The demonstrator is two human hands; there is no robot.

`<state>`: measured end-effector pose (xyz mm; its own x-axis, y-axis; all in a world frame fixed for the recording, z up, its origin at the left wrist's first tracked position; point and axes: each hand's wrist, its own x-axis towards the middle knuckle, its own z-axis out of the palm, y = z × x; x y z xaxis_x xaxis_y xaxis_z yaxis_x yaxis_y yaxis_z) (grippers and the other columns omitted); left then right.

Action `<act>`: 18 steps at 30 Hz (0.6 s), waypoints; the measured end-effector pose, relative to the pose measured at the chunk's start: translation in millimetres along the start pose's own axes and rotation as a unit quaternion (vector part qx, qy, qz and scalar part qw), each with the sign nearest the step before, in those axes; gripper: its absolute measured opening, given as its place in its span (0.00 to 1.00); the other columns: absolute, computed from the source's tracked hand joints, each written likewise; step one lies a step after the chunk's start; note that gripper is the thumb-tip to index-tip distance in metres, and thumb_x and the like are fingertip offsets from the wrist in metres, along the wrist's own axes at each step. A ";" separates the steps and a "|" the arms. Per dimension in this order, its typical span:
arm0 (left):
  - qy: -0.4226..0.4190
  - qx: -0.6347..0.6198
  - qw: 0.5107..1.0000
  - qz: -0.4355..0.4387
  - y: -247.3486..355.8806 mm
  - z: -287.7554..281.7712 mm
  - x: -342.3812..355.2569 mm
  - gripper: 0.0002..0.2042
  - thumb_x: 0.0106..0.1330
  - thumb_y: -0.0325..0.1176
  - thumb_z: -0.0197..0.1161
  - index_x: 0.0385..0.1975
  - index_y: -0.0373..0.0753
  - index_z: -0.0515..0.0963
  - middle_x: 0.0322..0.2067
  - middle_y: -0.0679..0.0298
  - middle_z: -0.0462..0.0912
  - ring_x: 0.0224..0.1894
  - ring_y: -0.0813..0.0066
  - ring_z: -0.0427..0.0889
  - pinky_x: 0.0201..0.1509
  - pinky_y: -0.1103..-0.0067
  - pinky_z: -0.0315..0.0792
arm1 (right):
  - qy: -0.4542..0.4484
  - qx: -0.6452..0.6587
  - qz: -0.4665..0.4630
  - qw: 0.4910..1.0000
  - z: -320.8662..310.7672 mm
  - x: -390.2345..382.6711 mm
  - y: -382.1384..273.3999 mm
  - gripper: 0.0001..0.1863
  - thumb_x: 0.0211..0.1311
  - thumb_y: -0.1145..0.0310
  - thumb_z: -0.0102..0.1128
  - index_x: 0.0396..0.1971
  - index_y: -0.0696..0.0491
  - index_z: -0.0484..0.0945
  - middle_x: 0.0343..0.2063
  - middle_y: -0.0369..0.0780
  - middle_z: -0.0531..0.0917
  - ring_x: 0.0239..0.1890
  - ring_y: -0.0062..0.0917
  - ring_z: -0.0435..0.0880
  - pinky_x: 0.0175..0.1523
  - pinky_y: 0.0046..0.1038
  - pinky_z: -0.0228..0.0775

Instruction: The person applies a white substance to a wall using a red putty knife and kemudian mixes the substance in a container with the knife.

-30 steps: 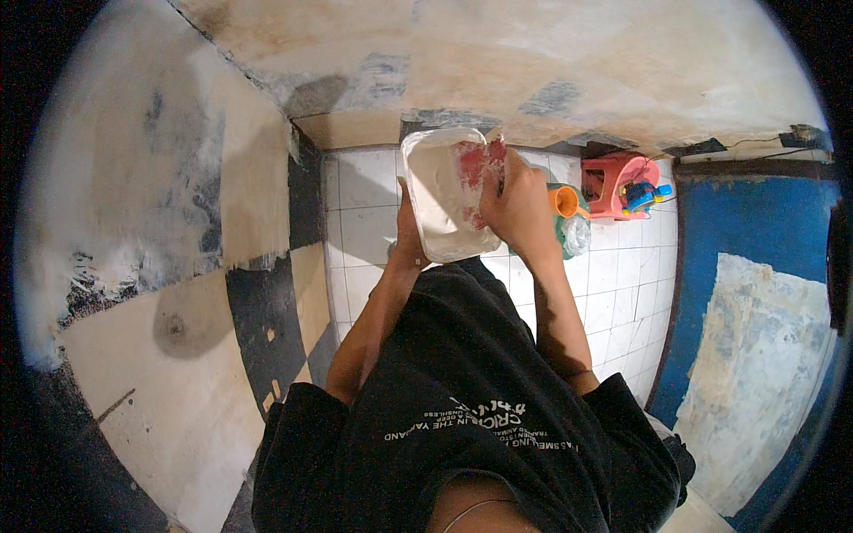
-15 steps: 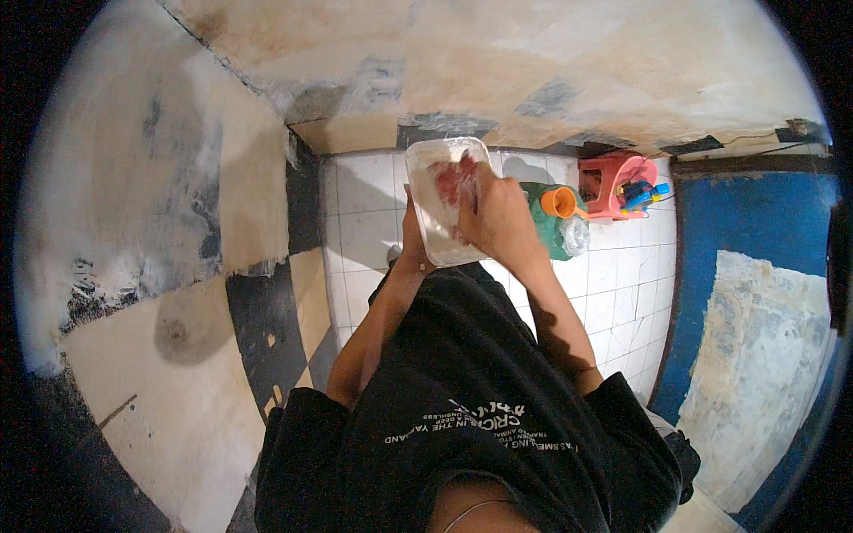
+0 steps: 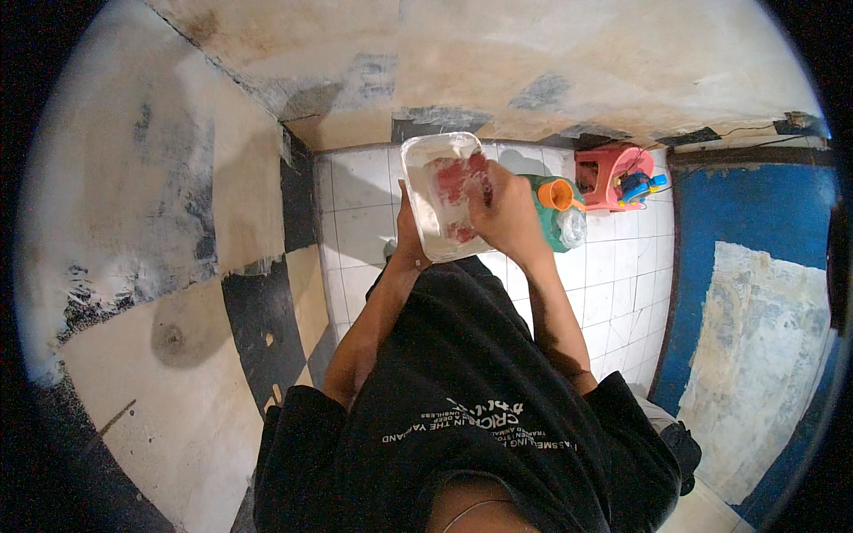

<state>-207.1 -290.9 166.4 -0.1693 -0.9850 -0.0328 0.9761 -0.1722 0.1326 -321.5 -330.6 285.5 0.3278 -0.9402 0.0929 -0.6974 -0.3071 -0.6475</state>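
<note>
A rectangular whitish plastic tub is held up in front of my body, tilted so its inside faces me. Red patches with white streaks show in it; whether they are contents or print I cannot tell. My left hand grips the tub's left side from below, its fingers mostly hidden behind it. Over the tub's right side, my right hand is closed, knuckles up, with its fingertips at the red patches. Something dark red shows by its fingers, too blurred to name.
To the right on the white tiled floor are a green container, an orange dipper, a crumpled clear plastic bag and a pink stool with a blue-and-yellow item. Patchy walls close in left and ahead; a blue door stands right.
My right hand has shifted slightly to the right and up across the tub, uncovering more of the red patches. My left hand keeps its hold on the tub.
</note>
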 end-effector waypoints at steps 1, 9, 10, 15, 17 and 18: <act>0.010 -0.004 1.000 -0.010 1.6 3.8 -1.0 0.29 0.70 0.53 0.39 0.64 0.40 0.57 0.61 0.56 0.64 0.61 0.60 0.66 0.65 0.63 0.62 | 0.015 -0.014 -0.006 1.000 -6.7 2.2 -2.9 0.07 0.52 0.75 0.56 0.29 0.63 0.73 0.20 0.57 0.76 0.27 0.54 0.76 0.30 0.41 0.69; 0.062 0.080 0.994 0.029 6.9 -2.4 3.1 0.32 0.69 0.61 0.33 0.66 0.45 0.53 0.62 0.57 0.62 0.62 0.60 0.66 0.65 0.62 0.62 | 0.011 -0.206 -0.067 0.976 -11.6 18.6 -14.0 0.07 0.53 0.73 0.53 0.30 0.59 0.72 0.15 0.51 0.77 0.20 0.49 0.79 0.25 0.44 0.72; 0.061 0.081 0.994 0.029 5.9 -0.7 3.6 0.32 0.69 0.61 0.32 0.66 0.45 0.53 0.62 0.57 0.62 0.62 0.60 0.66 0.65 0.62 0.62 | 0.000 -0.214 -0.055 0.975 -8.7 18.3 -9.6 0.07 0.53 0.73 0.53 0.31 0.60 0.72 0.15 0.51 0.77 0.21 0.49 0.79 0.25 0.44 0.72; 0.025 0.017 0.999 0.019 -2.0 -14.2 10.7 0.33 0.69 0.62 0.32 0.66 0.44 0.53 0.62 0.58 0.63 0.62 0.60 0.65 0.66 0.62 0.61 | 0.001 -0.191 -0.042 0.981 -8.7 11.4 -5.7 0.07 0.53 0.72 0.53 0.28 0.61 0.71 0.15 0.54 0.76 0.22 0.52 0.78 0.26 0.46 0.71; 0.027 -0.005 1.000 0.011 -7.1 -10.7 11.0 0.34 0.69 0.62 0.32 0.66 0.44 0.54 0.62 0.58 0.63 0.62 0.60 0.66 0.66 0.62 0.61 | -0.003 -0.179 -0.026 0.984 -10.3 5.5 -6.1 0.07 0.53 0.72 0.53 0.28 0.62 0.71 0.16 0.56 0.76 0.23 0.53 0.78 0.27 0.47 0.70; 0.027 -0.016 0.999 0.008 -8.9 -9.1 10.7 0.34 0.69 0.62 0.32 0.66 0.43 0.54 0.62 0.58 0.63 0.62 0.60 0.66 0.66 0.63 0.61 | -0.002 -0.173 -0.030 0.985 -10.0 3.5 -4.4 0.07 0.53 0.72 0.53 0.27 0.62 0.71 0.16 0.56 0.76 0.23 0.53 0.78 0.27 0.48 0.70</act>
<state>-216.4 -299.8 155.8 -0.1472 -0.9854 -0.0852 0.9825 -0.1556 0.1024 -323.7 -334.0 296.2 0.3770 -0.9183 0.1204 -0.8515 -0.3948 -0.3450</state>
